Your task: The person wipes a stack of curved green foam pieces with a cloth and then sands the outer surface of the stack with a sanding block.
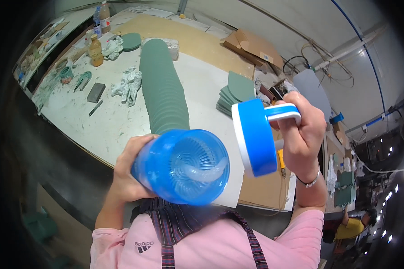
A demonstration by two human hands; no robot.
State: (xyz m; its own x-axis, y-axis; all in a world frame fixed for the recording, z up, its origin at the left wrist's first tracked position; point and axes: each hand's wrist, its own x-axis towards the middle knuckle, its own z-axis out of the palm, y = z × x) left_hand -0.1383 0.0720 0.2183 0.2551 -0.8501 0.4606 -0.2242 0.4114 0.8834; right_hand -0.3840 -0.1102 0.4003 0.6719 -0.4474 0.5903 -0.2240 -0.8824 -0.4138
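My left hand [132, 172] is closed around the side of a translucent blue water jug [152, 163], tilted so its open mouth shows. Ribs line its inside, and a pale curved shape lies in it that I cannot make out. To the right, my right hand [303, 134] grips the looped handle of a blue and white jug lid [260, 139]. The lid is held on its side, apart from the jug's rim. Behind the jug, a long overlapping row of green sheets [164, 85] runs across the white table.
Crumpled cloth [128, 85], a dark block [96, 93] and a brown bottle [95, 51] occupy the table's left side. Green sheets [238, 89] are stacked right of the row. A cardboard box [256, 47] sits at the back. A person in yellow [350, 227] is far right.
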